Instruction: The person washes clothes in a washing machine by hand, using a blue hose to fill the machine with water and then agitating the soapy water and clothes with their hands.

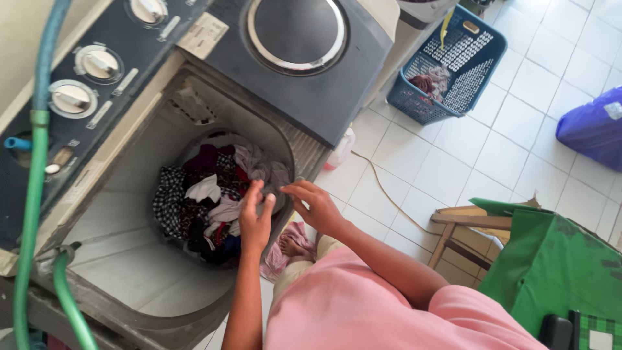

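Gripping crumpled grey cloth point(269, 175) (soft), left hand point(254, 220), right hand point(319, 206)

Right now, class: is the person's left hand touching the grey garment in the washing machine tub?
Touching. The head view shows the left hand with its fingers pressed into the grey garment, no gap between them.

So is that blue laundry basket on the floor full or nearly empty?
Nearly empty. The blue laundry basket shows mostly bare mesh walls and bottom, with only a small bundle of reddish and pale clothes in one corner.
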